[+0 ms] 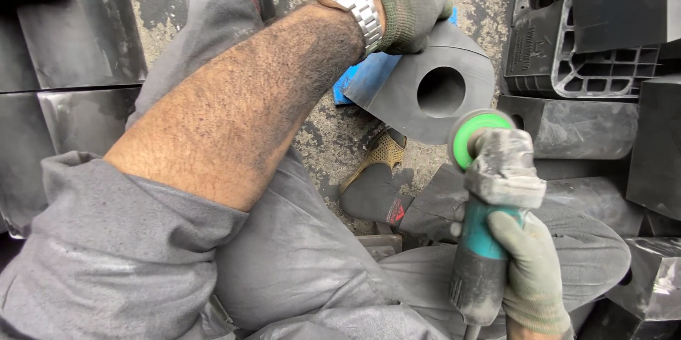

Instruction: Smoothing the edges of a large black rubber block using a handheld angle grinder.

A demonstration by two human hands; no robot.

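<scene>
Fingers of my gloved left hand (408, 3) curl shut over the top edge of the dark grey block (433, 88) with 1 round hole, at the upper middle of the frame. My gloved right hand (528, 269) wraps tight around the teal body of an angle grinder (489, 205) at lower right; its green disc (474, 138) sits just beside the block's lower edge. A blue pad (369, 74) lies under the block, with black moulded parts (589, 127) stacked at right.

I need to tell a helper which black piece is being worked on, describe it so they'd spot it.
Follow the bare forearm to the gloved left hand. It grips a dark wedge-shaped block over the concrete. Unlike the surrounding black pieces, it has one round hole through its face.
</scene>
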